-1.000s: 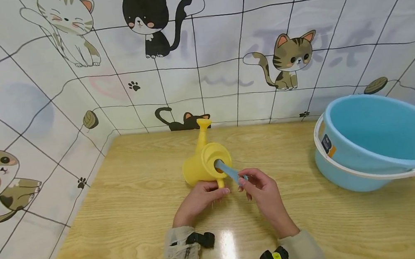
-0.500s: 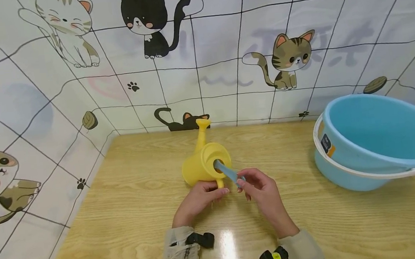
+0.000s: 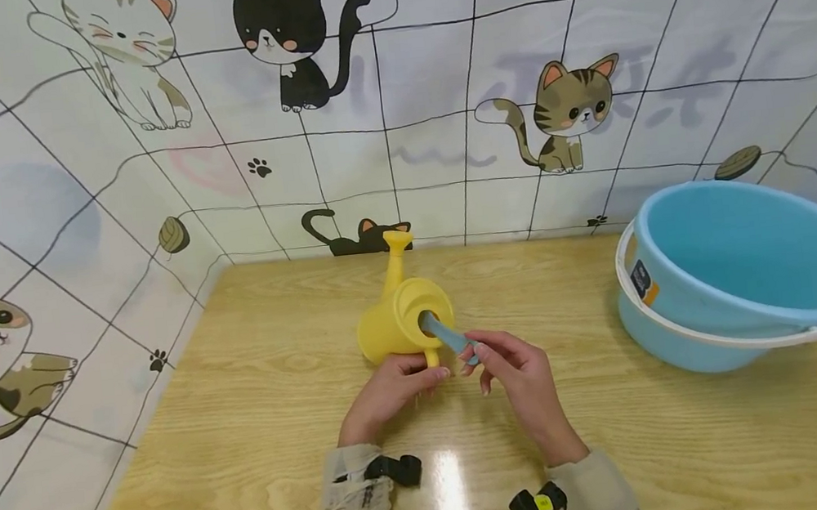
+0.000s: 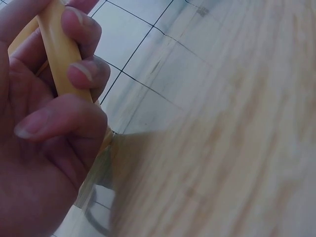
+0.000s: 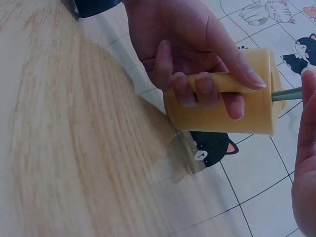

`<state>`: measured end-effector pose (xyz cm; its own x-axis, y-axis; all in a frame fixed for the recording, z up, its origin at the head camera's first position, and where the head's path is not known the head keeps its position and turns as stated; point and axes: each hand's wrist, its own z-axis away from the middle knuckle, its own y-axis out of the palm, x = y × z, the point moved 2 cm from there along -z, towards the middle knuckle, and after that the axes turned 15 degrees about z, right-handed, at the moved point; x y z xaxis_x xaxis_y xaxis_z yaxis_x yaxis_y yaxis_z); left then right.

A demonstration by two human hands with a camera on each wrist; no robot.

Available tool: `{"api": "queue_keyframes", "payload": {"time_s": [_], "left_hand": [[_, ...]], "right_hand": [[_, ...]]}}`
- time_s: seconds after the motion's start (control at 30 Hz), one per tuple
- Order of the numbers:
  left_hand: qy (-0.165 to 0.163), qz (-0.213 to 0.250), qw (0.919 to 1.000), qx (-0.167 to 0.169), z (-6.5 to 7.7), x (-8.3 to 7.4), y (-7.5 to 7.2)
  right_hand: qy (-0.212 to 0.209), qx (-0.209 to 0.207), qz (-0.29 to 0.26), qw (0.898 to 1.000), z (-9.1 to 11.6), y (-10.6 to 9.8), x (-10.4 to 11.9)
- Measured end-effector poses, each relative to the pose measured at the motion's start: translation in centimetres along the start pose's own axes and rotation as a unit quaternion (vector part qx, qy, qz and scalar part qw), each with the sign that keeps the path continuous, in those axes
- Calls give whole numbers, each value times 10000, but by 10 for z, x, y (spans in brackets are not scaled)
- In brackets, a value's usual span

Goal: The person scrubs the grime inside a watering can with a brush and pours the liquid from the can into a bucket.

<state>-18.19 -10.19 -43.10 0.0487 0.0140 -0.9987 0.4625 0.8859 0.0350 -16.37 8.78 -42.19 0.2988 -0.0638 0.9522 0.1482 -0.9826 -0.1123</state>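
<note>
A yellow watering can [image 3: 385, 333] is tipped so its round opening faces me, spout toward the wall. My left hand [image 3: 392, 389] grips its handle [image 4: 61, 54], fingers curled round it in both wrist views. From the opening sticks a light-blue plastic tool [image 3: 447, 336] with a slim handle; its far end is hidden inside the can. My right hand [image 3: 522, 377] pinches the outer end of this tool between thumb and fingers. The right wrist view shows the tool's shaft [image 5: 287, 94] entering the can, with part of my right hand [image 5: 307, 163] at the edge.
A large light-blue bucket [image 3: 666, 283] with a white handle [image 3: 727, 339] stands at the right of the wooden table [image 3: 248, 434]. A cat-print sheet [image 3: 436, 154] with a grid pattern covers the wall behind and at the left, meeting the table's back edge.
My right fingers have shifted slightly left with the tool, whose visible part looks a little shorter. The left hand and the watering can keep their place; the head view has tilted slightly.
</note>
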Motion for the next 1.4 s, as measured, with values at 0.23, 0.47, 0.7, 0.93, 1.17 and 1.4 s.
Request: {"api": "queue_keyframes", "payload": {"time_s": [0.23,0.47,0.7,0.93,1.17,1.4], "left_hand": [[-10,-60,10000,2,0,-1,0],[16,12,10000,-11,0,0,-1],[67,11,10000,-26,0,0,-1],[-16,-103,9999,-88,1,0,-1],[21,-30,9999,-136,-4,11,-4],[118,-72,9996,-254,-11,29,-8]], "right_hand": [[-271,47,-176,9995,1,0,6],[-194,280,-81,9994,0,4,9],[83,-5,129,9999,0,6,15],[136,-6,196,9997,0,6,18],[245,-87,136,9996,-2,4,10],[-26,125,83,9999,-1,1,3]]}}
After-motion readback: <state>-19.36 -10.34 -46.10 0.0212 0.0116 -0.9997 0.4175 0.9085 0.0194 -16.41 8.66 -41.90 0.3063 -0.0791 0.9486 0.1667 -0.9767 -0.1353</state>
